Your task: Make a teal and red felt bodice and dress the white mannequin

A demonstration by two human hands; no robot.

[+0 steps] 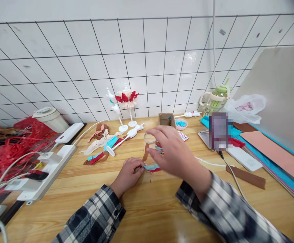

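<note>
left hand (130, 172) is low on the wooden table (142, 209), thumb and forefinger pinching the left end of a blue and red fabric strip (151, 167). strip runs right from those fingertips, its far end passing out of sight behind the right hand (168, 148). looks narrow and soft, pale blue along the top with red showing along the lower edge. right hand is raised over that end, thumb and fingers spread apart (a bit blurred, can't tell if the palm touches anything). a thin ring (145, 139) shows by the gap at its fingertips, contact unclear; a brown strip (146, 152) sits just beside the thumb. farther left, a white dress form (135, 131) lies tipped over by fabric scraps (110, 143); a cardboard box (163, 119) stands behind the right hand.
</note>
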